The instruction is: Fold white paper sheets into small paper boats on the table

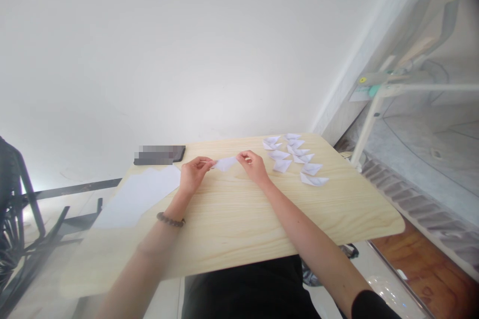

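Between my two hands, just above the wooden table, is a small folded white paper boat (pixel 226 163). My left hand (pixel 194 173) pinches its left end between thumb and fingers; a bead bracelet circles that wrist. The right end is pinched by the fingertips of my right hand (pixel 253 164). Several finished-looking white paper boats (pixel 313 180) stand in two loose rows to the right of my right hand. Flat white paper sheets (pixel 138 194) lie left of my left hand.
The light wooden table (pixel 232 229) stands against a white wall. A dark flat object (pixel 179 154), partly blurred out, rests at its back left corner. A black chair (pixel 18 199) is at the far left, and a white metal frame (pixel 368 129) rises at the right.
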Demonstrator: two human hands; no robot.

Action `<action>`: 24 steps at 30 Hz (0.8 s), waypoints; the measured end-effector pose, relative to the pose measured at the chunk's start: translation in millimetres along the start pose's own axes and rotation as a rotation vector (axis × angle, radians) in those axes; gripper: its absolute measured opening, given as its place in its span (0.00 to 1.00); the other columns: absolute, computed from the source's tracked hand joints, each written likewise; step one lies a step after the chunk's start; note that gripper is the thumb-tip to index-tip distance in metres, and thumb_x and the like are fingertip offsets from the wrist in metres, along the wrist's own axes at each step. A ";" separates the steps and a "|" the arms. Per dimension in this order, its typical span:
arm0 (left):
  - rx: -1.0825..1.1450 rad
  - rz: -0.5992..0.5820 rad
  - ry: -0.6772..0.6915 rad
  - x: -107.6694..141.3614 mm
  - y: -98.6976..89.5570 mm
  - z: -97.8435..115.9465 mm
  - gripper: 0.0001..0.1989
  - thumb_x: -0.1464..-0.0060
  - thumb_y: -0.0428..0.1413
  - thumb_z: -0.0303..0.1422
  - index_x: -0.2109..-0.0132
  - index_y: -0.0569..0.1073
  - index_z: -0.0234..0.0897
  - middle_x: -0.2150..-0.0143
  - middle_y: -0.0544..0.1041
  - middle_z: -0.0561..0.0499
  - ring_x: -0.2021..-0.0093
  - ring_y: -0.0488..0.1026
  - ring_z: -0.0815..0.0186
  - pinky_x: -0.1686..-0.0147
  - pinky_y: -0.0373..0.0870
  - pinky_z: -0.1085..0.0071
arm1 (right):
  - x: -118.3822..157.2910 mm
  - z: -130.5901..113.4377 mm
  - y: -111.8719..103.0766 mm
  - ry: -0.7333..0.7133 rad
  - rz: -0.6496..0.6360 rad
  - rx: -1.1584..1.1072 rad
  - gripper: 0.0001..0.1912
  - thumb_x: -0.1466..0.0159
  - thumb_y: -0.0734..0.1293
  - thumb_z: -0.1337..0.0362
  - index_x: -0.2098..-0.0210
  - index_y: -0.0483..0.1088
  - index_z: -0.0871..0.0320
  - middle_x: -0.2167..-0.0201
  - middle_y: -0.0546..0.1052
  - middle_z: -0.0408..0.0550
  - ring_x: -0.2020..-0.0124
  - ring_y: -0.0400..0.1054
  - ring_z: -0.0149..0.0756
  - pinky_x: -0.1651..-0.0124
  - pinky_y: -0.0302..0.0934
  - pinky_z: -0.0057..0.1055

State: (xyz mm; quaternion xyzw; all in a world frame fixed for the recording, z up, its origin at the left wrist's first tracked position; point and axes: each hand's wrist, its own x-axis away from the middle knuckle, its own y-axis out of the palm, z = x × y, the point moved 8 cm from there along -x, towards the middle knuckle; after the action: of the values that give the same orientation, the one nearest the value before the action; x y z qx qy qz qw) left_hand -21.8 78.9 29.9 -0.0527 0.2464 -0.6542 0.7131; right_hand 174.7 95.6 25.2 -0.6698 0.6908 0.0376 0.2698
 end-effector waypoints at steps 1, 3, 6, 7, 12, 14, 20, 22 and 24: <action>0.033 -0.005 -0.016 -0.2 0.7 -1.8 0.18 0.57 0.54 0.44 0.66 0.71 0.32 0.72 0.76 0.47 0.71 0.73 0.64 0.67 0.69 0.69 | 0.0 2.9 0.7 0.026 -0.004 -0.022 0.13 0.44 0.60 0.56 0.70 0.67 0.60 0.70 0.72 0.46 0.68 0.66 0.31 0.67 0.59 0.27; 0.101 -0.034 -0.023 -0.7 4.0 -3.4 0.19 0.56 0.53 0.45 0.65 0.71 0.31 0.70 0.76 0.46 0.71 0.72 0.65 0.67 0.70 0.68 | 0.2 7.3 2.4 0.064 -0.015 -0.061 0.14 0.44 0.59 0.56 0.70 0.67 0.60 0.70 0.72 0.46 0.68 0.66 0.32 0.67 0.60 0.27; 0.158 -0.074 -0.010 -0.9 8.2 -3.9 0.19 0.54 0.52 0.45 0.64 0.70 0.31 0.67 0.75 0.46 0.70 0.72 0.65 0.67 0.70 0.67 | 0.8 10.7 3.9 0.090 -0.028 -0.078 0.14 0.44 0.59 0.55 0.70 0.67 0.60 0.72 0.72 0.45 0.70 0.65 0.31 0.68 0.60 0.27; 0.149 -0.078 -0.004 -0.9 8.5 -4.0 0.19 0.54 0.52 0.45 0.64 0.70 0.32 0.68 0.75 0.46 0.70 0.72 0.65 0.67 0.70 0.67 | 0.7 10.7 3.8 0.086 -0.028 -0.072 0.14 0.44 0.59 0.56 0.70 0.67 0.60 0.73 0.72 0.45 0.71 0.65 0.31 0.68 0.60 0.27; 0.066 -0.070 0.025 -0.8 6.6 -3.8 0.18 0.54 0.51 0.45 0.65 0.70 0.33 0.71 0.75 0.48 0.70 0.72 0.65 0.66 0.70 0.67 | -0.4 3.5 -5.6 -0.024 0.076 0.004 0.13 0.46 0.61 0.56 0.70 0.69 0.59 0.66 0.70 0.48 0.68 0.63 0.30 0.69 0.59 0.25; 0.080 -0.071 0.044 -0.6 7.1 -1.9 0.18 0.54 0.51 0.45 0.65 0.70 0.33 0.69 0.75 0.48 0.69 0.72 0.66 0.66 0.70 0.67 | 0.0 1.0 -8.4 -0.041 0.104 0.036 0.13 0.46 0.61 0.55 0.70 0.69 0.59 0.68 0.69 0.47 0.71 0.62 0.29 0.70 0.58 0.25; 0.168 -0.116 0.054 1.4 15.8 3.7 0.21 0.50 0.47 0.43 0.53 0.65 0.35 0.58 0.72 0.45 0.61 0.70 0.64 0.66 0.71 0.67 | 3.7 -6.5 2.2 -0.025 -0.015 -0.009 0.13 0.43 0.59 0.55 0.68 0.68 0.58 0.78 0.71 0.43 0.76 0.64 0.28 0.70 0.59 0.26; 0.185 -0.128 0.036 1.6 17.8 2.6 0.21 0.49 0.47 0.43 0.51 0.63 0.35 0.54 0.69 0.43 0.60 0.70 0.63 0.65 0.71 0.66 | 4.8 -10.9 5.2 -0.045 -0.039 -0.005 0.13 0.43 0.59 0.56 0.68 0.68 0.57 0.74 0.72 0.44 0.74 0.66 0.29 0.69 0.59 0.26; 0.180 -0.138 0.023 1.3 18.1 0.0 0.22 0.50 0.48 0.42 0.50 0.62 0.35 0.51 0.67 0.42 0.60 0.70 0.63 0.63 0.70 0.64 | 5.4 -14.0 6.5 -0.062 -0.041 0.018 0.12 0.43 0.59 0.56 0.69 0.68 0.57 0.71 0.73 0.44 0.72 0.67 0.29 0.69 0.60 0.26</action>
State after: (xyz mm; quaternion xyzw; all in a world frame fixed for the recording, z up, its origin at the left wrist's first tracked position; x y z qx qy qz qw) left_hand -5.4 80.1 22.3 0.0022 0.1907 -0.7218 0.6653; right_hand 164.2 85.6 32.8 -0.6799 0.6684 0.0466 0.2980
